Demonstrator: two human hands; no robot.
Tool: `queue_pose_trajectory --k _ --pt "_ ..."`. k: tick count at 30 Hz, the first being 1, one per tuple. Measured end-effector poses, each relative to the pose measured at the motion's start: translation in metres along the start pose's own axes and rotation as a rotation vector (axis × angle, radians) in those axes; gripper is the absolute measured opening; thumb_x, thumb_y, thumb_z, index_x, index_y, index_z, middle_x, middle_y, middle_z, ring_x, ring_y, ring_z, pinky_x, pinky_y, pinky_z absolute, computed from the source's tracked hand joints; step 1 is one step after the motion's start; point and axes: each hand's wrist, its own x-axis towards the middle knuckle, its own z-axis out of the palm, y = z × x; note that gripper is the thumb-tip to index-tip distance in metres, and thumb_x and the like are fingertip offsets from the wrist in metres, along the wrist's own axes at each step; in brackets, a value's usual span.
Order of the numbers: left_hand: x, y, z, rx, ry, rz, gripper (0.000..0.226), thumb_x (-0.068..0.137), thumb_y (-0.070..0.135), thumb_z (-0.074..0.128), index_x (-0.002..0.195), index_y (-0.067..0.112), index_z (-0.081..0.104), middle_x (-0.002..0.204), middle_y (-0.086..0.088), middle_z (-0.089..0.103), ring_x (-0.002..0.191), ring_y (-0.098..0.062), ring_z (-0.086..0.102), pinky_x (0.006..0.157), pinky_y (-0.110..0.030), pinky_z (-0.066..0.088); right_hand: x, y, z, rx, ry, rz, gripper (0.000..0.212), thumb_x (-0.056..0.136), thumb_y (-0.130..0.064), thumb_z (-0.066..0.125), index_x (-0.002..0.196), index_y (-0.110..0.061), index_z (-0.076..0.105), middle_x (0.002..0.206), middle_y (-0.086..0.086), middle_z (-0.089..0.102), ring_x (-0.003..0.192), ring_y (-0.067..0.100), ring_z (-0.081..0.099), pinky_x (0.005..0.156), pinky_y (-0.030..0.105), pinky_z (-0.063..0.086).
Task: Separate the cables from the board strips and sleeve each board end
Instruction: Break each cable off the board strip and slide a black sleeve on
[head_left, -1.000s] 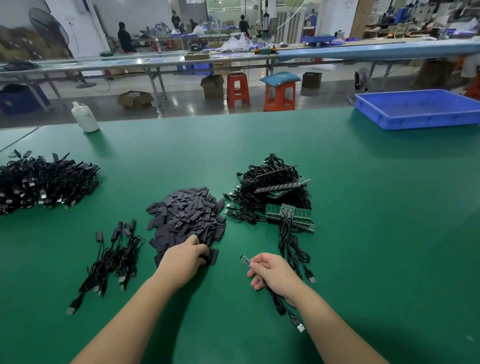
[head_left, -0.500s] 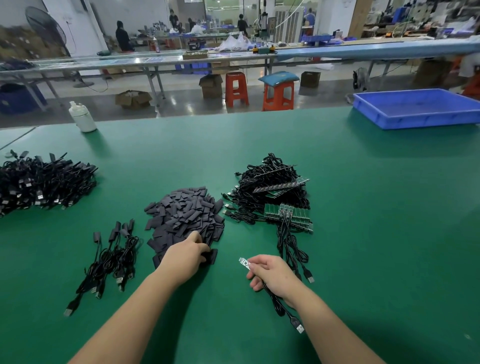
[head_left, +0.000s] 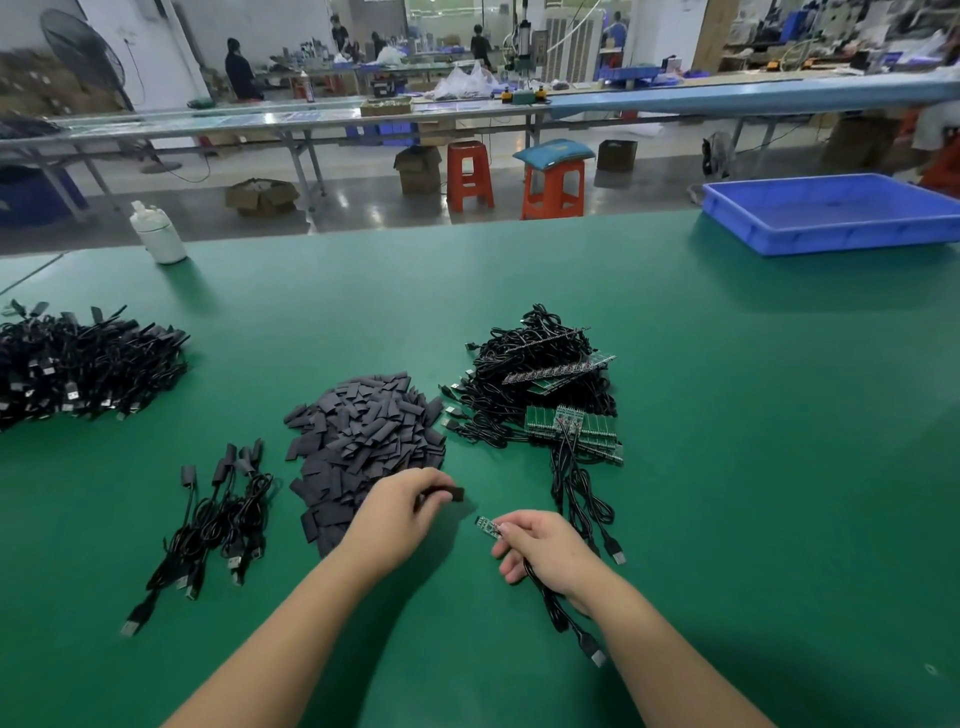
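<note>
My left hand pinches one flat black sleeve, lifted just off the near right edge of the pile of sleeves. A short way to its right, my right hand grips a black cable whose small green board end sticks out toward the sleeve; its USB plug trails back under my wrist. Behind lies the heap of cables on green board strips, with a few loose cables running down from it.
Several sleeved cables lie at the near left, and a large heap of cables at the far left. A white bottle stands at the back left edge, a blue tray at the back right.
My left hand has come out of the sleeve pile with one sleeve and moved right toward the board end. The right hand has stayed about where it was.
</note>
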Motion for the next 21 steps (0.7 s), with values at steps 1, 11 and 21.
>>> queue_pose_trajectory --k 1,11,21 --pt "-0.001 0.002 0.004 -0.068 -0.029 -0.011 0.016 0.091 0.023 0.067 0.106 0.026 0.072 0.088 0.019 0.065 0.08 0.008 0.057 0.073 -0.005 0.039 0.0 -0.001 0.0 -0.001 -0.007 0.002 0.023 0.105 -0.015 0.047 0.12 -0.006 0.061 0.089 0.011 0.068 0.061 0.011 0.064 0.063 0.024 0.056" --pt "-0.013 0.0 0.028 -0.027 -0.183 -0.057 0.037 0.087 0.035 0.072 0.122 0.023 0.069 0.088 0.011 0.052 0.083 -0.006 0.053 0.074 -0.014 0.038 -0.001 -0.001 -0.003 -0.07 -0.009 0.008 0.022 0.104 -0.022 0.05 0.109 -0.01 0.067 0.069 0.0 0.064 0.05 0.01 0.055 0.059 0.022 0.052" --pt "-0.018 0.004 0.015 -0.08 -0.12 0.047 0.021 0.087 0.036 0.072 0.106 0.027 0.076 0.087 0.016 0.066 0.081 0.001 0.06 0.078 -0.02 0.048 0.0 0.003 -0.009 -0.039 -0.051 -0.02 0.016 0.1 -0.017 0.058 0.111 -0.018 0.07 0.075 -0.003 0.068 0.053 0.009 0.054 0.061 0.023 0.051"
